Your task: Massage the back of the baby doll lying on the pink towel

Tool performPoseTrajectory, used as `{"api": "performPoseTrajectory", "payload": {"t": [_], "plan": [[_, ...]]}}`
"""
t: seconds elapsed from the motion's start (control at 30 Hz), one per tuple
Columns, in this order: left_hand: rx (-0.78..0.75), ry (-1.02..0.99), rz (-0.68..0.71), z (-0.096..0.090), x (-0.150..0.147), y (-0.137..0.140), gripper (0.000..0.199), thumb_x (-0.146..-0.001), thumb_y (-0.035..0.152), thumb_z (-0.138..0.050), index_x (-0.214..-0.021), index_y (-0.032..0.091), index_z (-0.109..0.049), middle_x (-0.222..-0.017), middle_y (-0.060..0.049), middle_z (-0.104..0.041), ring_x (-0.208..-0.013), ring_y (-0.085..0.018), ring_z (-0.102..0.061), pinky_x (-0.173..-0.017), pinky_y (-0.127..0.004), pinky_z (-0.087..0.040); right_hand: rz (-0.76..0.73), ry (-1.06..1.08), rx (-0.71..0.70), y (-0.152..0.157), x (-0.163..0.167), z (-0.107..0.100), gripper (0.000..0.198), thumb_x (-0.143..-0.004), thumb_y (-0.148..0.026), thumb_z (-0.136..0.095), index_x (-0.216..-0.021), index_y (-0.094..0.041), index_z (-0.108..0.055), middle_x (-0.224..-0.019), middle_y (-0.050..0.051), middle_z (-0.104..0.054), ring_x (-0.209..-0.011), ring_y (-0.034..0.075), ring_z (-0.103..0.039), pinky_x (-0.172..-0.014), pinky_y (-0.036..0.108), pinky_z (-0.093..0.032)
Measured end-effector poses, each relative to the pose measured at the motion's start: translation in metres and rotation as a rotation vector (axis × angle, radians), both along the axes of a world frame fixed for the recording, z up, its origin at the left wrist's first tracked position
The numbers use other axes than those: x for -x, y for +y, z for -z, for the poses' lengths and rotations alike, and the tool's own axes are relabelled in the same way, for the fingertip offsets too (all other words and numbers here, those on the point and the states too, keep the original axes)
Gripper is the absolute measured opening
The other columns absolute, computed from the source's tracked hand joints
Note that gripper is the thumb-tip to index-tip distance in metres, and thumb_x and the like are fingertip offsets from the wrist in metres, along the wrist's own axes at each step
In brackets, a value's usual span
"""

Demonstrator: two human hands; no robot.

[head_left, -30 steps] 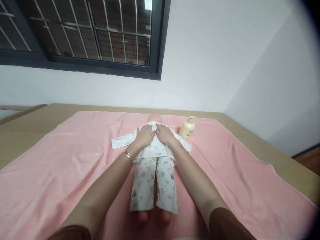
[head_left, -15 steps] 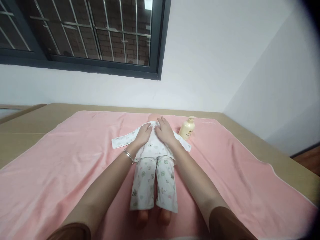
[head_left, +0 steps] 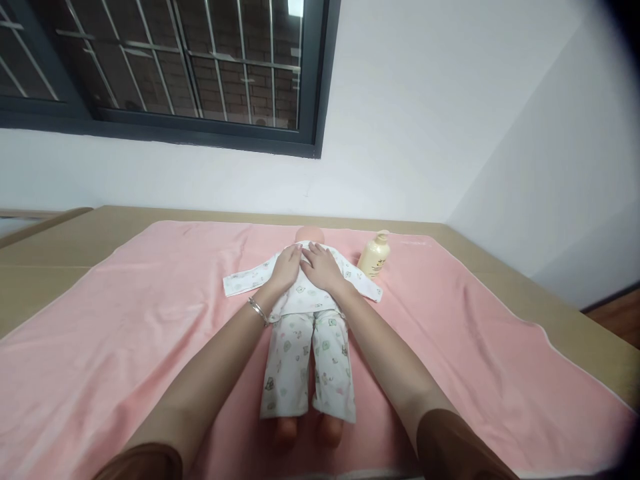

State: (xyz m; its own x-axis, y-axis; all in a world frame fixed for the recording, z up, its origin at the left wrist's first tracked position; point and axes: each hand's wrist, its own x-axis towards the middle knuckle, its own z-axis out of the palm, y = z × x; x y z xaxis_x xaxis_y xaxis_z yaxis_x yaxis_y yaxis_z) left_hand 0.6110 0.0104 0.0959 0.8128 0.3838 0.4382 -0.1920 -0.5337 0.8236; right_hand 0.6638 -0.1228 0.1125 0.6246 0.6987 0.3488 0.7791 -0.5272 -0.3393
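Note:
A baby doll (head_left: 310,235) lies stretched out on a pink blanket (head_left: 165,300), head away from me and feet toward me. It wears a white patterned top (head_left: 304,299) and matching trousers (head_left: 287,363), with both sleeves spread sideways. My left hand (head_left: 287,267) rests flat on the upper left of the top, fingers extended. Beside it, my right hand (head_left: 321,267) lies flat on the upper right, fingers stretched out and a little apart. The fingertips of the two hands nearly meet below the doll's head. Neither hand grips anything.
A cream pump bottle (head_left: 374,256) stands on the blanket just right of the doll's right-side sleeve. The blanket covers a wooden surface (head_left: 505,283) set against white walls. Above it is a dark-framed window (head_left: 200,127) with bars.
My right hand has shifted left and slightly down, from beside the doll's head onto the top, closer to my left hand. The left hand has barely moved.

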Motion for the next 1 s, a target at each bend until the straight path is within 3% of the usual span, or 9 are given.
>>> {"api": "performPoseTrajectory", "payload": {"t": [0.17, 0.33, 0.47, 0.7, 0.77, 0.87, 1.0], "plan": [[-0.06, -0.024, 0.013, 0.002, 0.0, -0.002, 0.044, -0.105, 0.04, -0.033, -0.109, 0.017, -0.07, -0.118, -0.013, -0.073, -0.116, -0.026, -0.064, -0.11, -0.041, -0.044, 0.061, -0.001, -0.07, 0.0, -0.001, -0.002, 0.049, -0.104, -0.032, -0.045, -0.149, -0.015, -0.052, -0.164, 0.015, -0.034, -0.154, 0.031, -0.028, -0.124, 0.053, -0.021], [-0.051, -0.049, -0.02, 0.006, -0.003, 0.0, 0.045, -0.106, 0.044, -0.033, -0.106, 0.017, -0.069, -0.117, -0.013, -0.073, -0.116, -0.026, -0.064, -0.109, -0.041, -0.045, 0.049, 0.043, 0.01, 0.0, -0.005, 0.002, 0.048, -0.105, -0.036, -0.042, -0.147, -0.016, -0.054, -0.161, 0.017, -0.04, -0.151, 0.033, -0.032, -0.121, 0.059, -0.023], [-0.076, -0.069, -0.02, 0.004, -0.003, 0.001, 0.047, -0.105, 0.046, -0.032, -0.106, 0.017, -0.069, -0.118, -0.013, -0.072, -0.116, -0.026, -0.064, -0.109, -0.042, -0.046, 0.098, 0.014, -0.099, -0.001, -0.005, 0.0, 0.049, -0.104, -0.033, -0.044, -0.149, -0.014, -0.052, -0.162, 0.017, -0.038, -0.152, 0.029, -0.032, -0.124, 0.052, -0.021], [-0.219, 0.008, -0.024, 0.013, -0.008, 0.003, 0.05, -0.105, 0.043, -0.028, -0.122, 0.015, -0.066, -0.137, -0.016, -0.065, -0.136, -0.029, -0.054, -0.12, -0.048, -0.034, 0.06, 0.064, -0.017, 0.001, -0.006, 0.006, 0.046, -0.106, -0.032, -0.042, -0.148, -0.016, -0.054, -0.16, 0.015, -0.042, -0.151, 0.03, -0.033, -0.123, 0.052, -0.023], [-0.289, 0.078, -0.022, 0.017, -0.011, 0.004, 0.05, -0.105, 0.04, -0.029, -0.132, 0.014, -0.062, -0.147, -0.018, -0.058, -0.144, -0.029, -0.046, -0.124, -0.05, -0.027, 0.006, 0.093, 0.009, -0.004, -0.009, -0.002, 0.045, -0.105, -0.032, -0.044, -0.145, -0.016, -0.057, -0.157, 0.015, -0.047, -0.148, 0.029, -0.039, -0.122, 0.047, -0.029], [-0.412, 0.199, -0.025, 0.02, -0.014, 0.006, 0.052, -0.103, 0.041, -0.034, -0.142, 0.013, -0.055, -0.156, -0.018, -0.048, -0.152, -0.03, -0.036, -0.126, -0.052, -0.021, -0.04, 0.223, 0.015, -0.024, -0.011, -0.03, 0.042, -0.101, -0.03, -0.051, -0.138, -0.015, -0.064, -0.145, 0.014, -0.06, -0.133, 0.027, -0.057, -0.113, 0.038, -0.042], [-0.555, 0.312, -0.032, 0.013, -0.01, 0.004, 0.056, -0.104, 0.042, -0.033, -0.15, 0.013, -0.048, -0.163, -0.019, -0.039, -0.155, -0.031, -0.027, -0.126, -0.052, -0.02, 0.011, 0.292, -0.289, -0.074, -0.01, -0.077, 0.049, -0.1, -0.034, -0.05, -0.145, -0.016, -0.059, -0.148, 0.011, -0.058, -0.133, 0.025, -0.057, -0.113, 0.037, -0.043]]}}
